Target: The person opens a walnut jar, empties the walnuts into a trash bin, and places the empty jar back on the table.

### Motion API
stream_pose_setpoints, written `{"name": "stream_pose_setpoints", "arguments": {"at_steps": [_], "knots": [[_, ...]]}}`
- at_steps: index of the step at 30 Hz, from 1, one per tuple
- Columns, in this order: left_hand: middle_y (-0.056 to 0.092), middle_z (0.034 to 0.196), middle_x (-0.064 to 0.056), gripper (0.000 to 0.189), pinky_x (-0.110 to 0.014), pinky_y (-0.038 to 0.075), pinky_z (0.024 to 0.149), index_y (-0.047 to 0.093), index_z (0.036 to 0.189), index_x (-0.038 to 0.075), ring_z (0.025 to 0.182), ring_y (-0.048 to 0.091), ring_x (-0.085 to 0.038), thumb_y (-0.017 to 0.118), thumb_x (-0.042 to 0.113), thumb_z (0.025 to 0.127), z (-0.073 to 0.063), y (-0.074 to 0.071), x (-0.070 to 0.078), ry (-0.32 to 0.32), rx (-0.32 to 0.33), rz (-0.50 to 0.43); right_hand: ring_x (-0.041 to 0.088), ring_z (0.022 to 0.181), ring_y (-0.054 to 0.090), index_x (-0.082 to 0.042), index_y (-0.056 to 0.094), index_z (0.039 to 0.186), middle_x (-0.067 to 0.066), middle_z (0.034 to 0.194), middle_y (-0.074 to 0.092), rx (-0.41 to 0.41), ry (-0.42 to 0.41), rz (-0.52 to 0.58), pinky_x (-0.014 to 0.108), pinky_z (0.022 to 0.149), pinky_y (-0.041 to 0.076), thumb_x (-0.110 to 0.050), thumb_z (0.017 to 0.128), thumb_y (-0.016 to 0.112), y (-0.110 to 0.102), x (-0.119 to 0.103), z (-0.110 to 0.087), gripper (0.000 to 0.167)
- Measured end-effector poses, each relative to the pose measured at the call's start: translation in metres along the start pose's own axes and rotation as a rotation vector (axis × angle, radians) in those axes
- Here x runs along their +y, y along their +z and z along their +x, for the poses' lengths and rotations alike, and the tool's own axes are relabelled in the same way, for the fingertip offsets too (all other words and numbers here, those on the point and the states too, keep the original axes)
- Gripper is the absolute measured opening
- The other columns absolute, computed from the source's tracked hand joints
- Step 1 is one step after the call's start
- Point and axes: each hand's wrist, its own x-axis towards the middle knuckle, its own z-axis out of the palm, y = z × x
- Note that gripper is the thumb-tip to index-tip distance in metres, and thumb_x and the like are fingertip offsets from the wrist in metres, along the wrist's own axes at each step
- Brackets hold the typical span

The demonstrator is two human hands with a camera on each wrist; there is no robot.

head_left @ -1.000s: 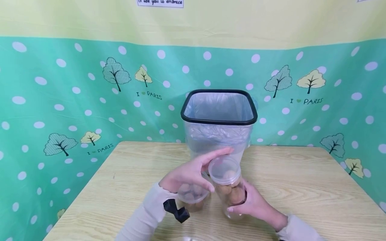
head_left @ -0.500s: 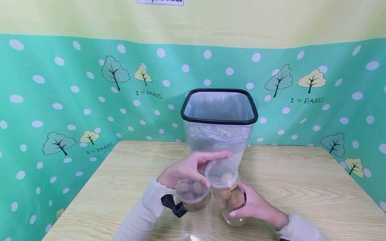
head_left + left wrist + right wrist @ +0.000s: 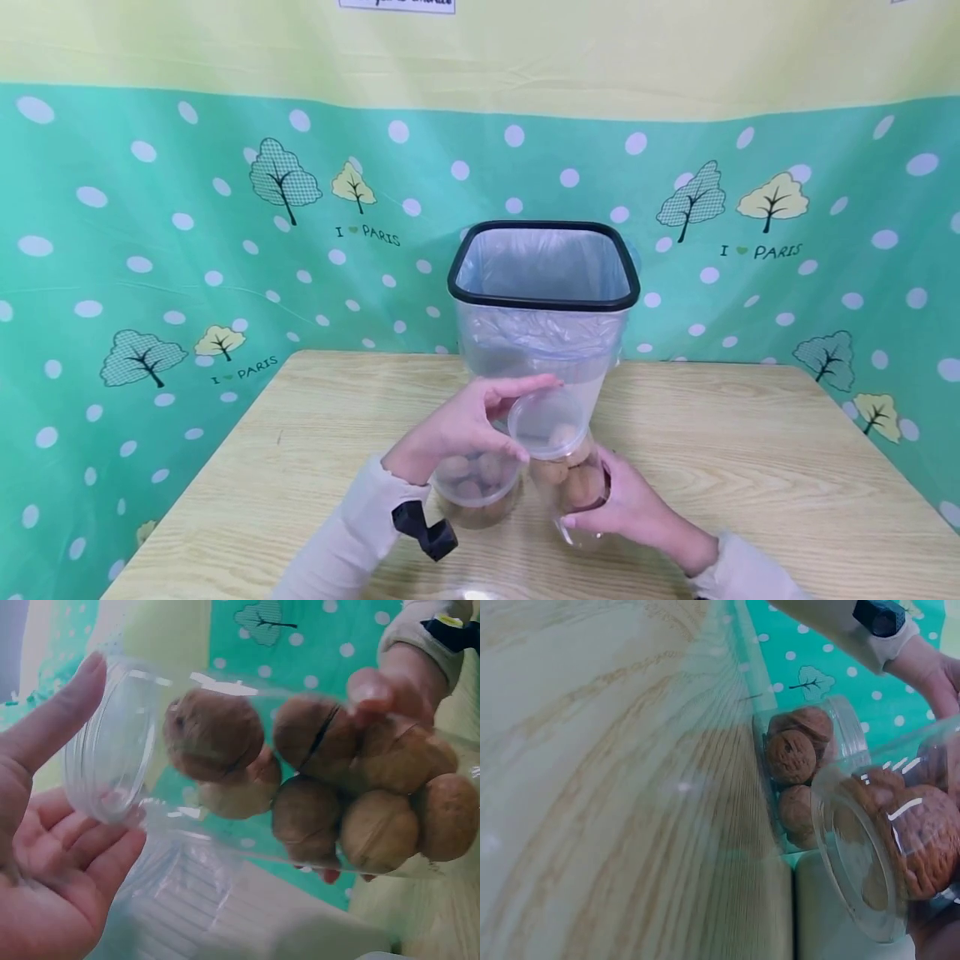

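My right hand (image 3: 626,508) grips a tall clear plastic jar (image 3: 555,492) around its lower side. Several walnuts (image 3: 375,825) sit inside, and the jar leans toward my left hand (image 3: 461,425). The thumb and fingers of that hand hold the clear lid (image 3: 109,742) at the jar's top from opposite sides. Under my left hand a shorter lidded jar of walnuts (image 3: 480,496) stands on the table. It shows behind the tall jar's base in the right wrist view. Part of its lid is hidden by my left hand in the head view.
Behind the jars stands a pale bin with a black rim (image 3: 543,302) and a clear liner bag (image 3: 540,329). The wooden table (image 3: 750,467) backs onto a green dotted curtain (image 3: 420,167). A black wrist device (image 3: 423,529) sits on my left sleeve.
The tall jar dips toward me, then rises a little again, and ends slightly further left. My left hand shifts left with the lid; the shorter jar is more exposed beneath it.
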Motion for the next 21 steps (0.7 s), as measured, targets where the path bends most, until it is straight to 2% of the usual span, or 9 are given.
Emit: {"name": "stream_pose_setpoints", "arguments": {"at_steps": [4,8,11,13,16,18,21], "knots": [[0.046,0.142,-0.010,0.080,-0.027,0.041,0.100,0.045,0.139,0.002,0.125,0.048,-0.016,0.079,-0.006,0.067,-0.001,0.011,0.004,-0.091,0.164,0.053,0.009,0.095,0.062,-0.001,0.049,0.126,0.010,0.111,0.064,0.059,0.023,-0.012,0.026,0.083,0.050,-0.016,0.064,0.086,0.001,0.000,0.002,0.074],[0.047,0.142,-0.007,0.079,-0.022,0.043,0.095,0.047,0.138,0.005,0.121,0.052,-0.015,0.081,0.000,0.067,-0.003,0.023,0.008,-0.165,0.306,0.099,0.009,0.093,0.062,-0.005,0.051,0.125,0.006,0.108,0.065,0.119,0.035,-0.070,0.027,0.081,0.051,-0.018,0.064,0.087,0.001,0.001,0.002,0.072],[0.047,0.141,-0.005,0.078,-0.022,0.043,0.095,0.048,0.138,0.006,0.120,0.052,-0.016,0.083,0.006,0.068,-0.004,0.029,0.009,-0.184,0.379,0.145,0.010,0.091,0.063,-0.007,0.051,0.125,0.004,0.107,0.066,0.159,0.025,-0.096,0.028,0.080,0.051,-0.019,0.064,0.087,0.002,0.000,0.003,0.072],[0.048,0.140,-0.005,0.078,-0.022,0.044,0.095,0.047,0.138,0.007,0.119,0.054,-0.017,0.083,0.007,0.068,-0.005,0.031,0.009,-0.181,0.401,0.170,0.009,0.090,0.063,-0.008,0.052,0.125,0.003,0.106,0.066,0.174,0.018,-0.117,0.028,0.079,0.052,-0.020,0.063,0.088,0.002,0.000,0.003,0.073],[0.046,0.142,-0.007,0.080,-0.023,0.042,0.098,0.045,0.139,0.005,0.123,0.051,-0.019,0.083,0.007,0.068,-0.008,0.031,0.006,-0.154,0.396,0.173,0.008,0.089,0.063,-0.008,0.052,0.124,0.002,0.104,0.066,0.164,-0.001,-0.135,0.028,0.078,0.052,-0.021,0.062,0.088,0.000,0.000,0.002,0.073],[0.043,0.144,-0.009,0.082,-0.024,0.039,0.101,0.042,0.140,0.003,0.127,0.046,-0.020,0.083,0.010,0.069,-0.012,0.029,0.004,-0.114,0.371,0.153,0.008,0.090,0.063,-0.007,0.052,0.125,0.003,0.105,0.066,0.138,-0.016,-0.125,0.028,0.079,0.052,-0.021,0.062,0.088,-0.002,0.000,0.001,0.073],[0.037,0.147,-0.013,0.088,-0.026,0.033,0.106,0.037,0.142,-0.001,0.134,0.037,-0.022,0.081,0.026,0.071,-0.017,0.022,-0.001,-0.024,0.302,0.110,0.009,0.092,0.063,-0.006,0.051,0.125,0.004,0.106,0.066,0.079,-0.050,-0.078,0.028,0.080,0.052,-0.017,0.062,0.087,-0.005,0.001,-0.001,0.073]]}}
